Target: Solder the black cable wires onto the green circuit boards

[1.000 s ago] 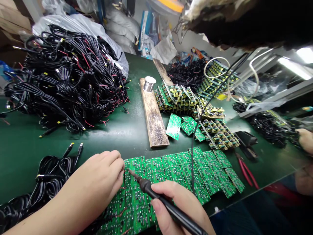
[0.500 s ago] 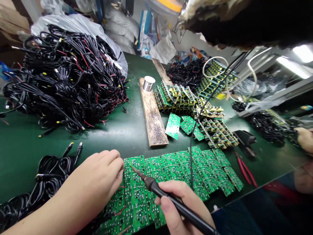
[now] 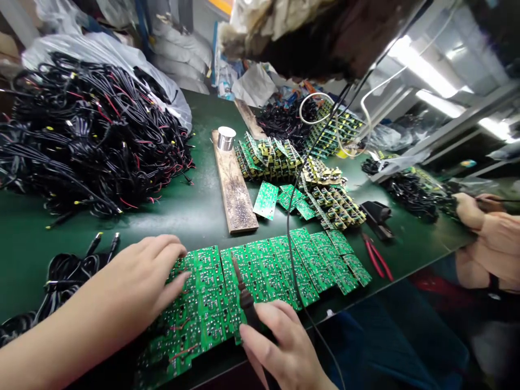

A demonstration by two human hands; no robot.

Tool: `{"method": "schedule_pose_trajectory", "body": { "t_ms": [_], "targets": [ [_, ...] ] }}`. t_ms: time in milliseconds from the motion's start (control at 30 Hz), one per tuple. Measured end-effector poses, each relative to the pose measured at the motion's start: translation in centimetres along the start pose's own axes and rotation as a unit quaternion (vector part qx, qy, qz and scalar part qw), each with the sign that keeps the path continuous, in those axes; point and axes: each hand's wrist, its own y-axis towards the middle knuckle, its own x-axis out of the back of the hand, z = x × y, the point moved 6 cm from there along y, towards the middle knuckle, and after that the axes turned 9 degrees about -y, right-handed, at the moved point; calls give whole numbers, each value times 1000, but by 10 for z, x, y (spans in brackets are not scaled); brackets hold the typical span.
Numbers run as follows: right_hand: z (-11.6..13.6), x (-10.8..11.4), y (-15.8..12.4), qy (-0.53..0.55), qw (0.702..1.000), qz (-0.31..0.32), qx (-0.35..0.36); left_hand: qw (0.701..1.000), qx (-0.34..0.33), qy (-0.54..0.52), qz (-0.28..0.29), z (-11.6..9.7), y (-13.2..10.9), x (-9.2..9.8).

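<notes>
A row of green circuit boards (image 3: pixel 260 271) lies solder side up along the near part of the bench. My left hand (image 3: pixel 148 276) rests over the left end of the row, its thumb and fingers apart, and no item shows between them. Thin red wires (image 3: pixel 183 353) lie on the boards below that hand. In my right hand (image 3: pixel 282 344) is a soldering iron (image 3: pixel 247 303), gripped like a pen. Its tip points away from me over the boards; whether it touches them I cannot tell.
Black cables (image 3: pixel 93 141) are heaped at the left, with a smaller bundle (image 3: pixel 67 276) nearer. A wooden strip (image 3: pixel 235 200) carries a solder spool (image 3: pixel 226 138). Stacked boards (image 3: pixel 333 206), red-handled pliers (image 3: pixel 377 257) and a hanging black cord (image 3: pixel 289 233) are rightward. A co-worker's hand (image 3: pixel 469 211) is far right.
My left hand has opened from a closed grip and shifted slightly left across the boards. The soldering iron now points more straight ahead. The whole view has swung to the right.
</notes>
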Motion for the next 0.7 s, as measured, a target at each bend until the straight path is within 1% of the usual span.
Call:
{"method": "schedule_pose_trajectory", "body": {
  "t_ms": [67,133,167,200,267,367,433,500,567,600,633,667,700],
  "targets": [
    [-2,-4,-5,1,1000,-11,-5,999,-27,10,-14,-29,-3,5],
    [-3,-6,-9,0,1000,-20,-6,998,-67,6,-6,-59,-7,3],
    [-4,-7,-11,0,1000,-26,-5,997,-83,7,1,-71,-10,1],
    [-5,-7,-13,0,1000,-31,-3,996,-93,10,10,-79,-12,-2],
    [-5,-9,-16,0,999,-40,0,995,-90,13,32,-85,-17,-7],
    [-4,-11,-16,-10,999,-51,-12,995,-77,1,59,-82,-23,-13],
    [-2,-13,-14,-24,998,-54,-19,995,-79,-7,67,-81,-24,-13],
    [1,-12,-11,-38,997,-60,-16,994,-82,-10,76,-81,-24,-10],
    [2,-11,-13,-55,996,-76,-1,993,-88,-11,79,-76,-22,-1],
    [1,-11,-16,-67,994,-84,11,994,-79,-8,70,-68,-20,6],
    [-1,-11,-21,-91,991,-96,26,997,-53,-2,50,-54,-17,14],
    [-4,-14,-26,-124,986,-101,39,1000,-5,3,26,-35,-15,23],
    [-8,-18,-31,-149,982,-109,48,998,63,5,-4,-11,-14,32]
  ]
}}
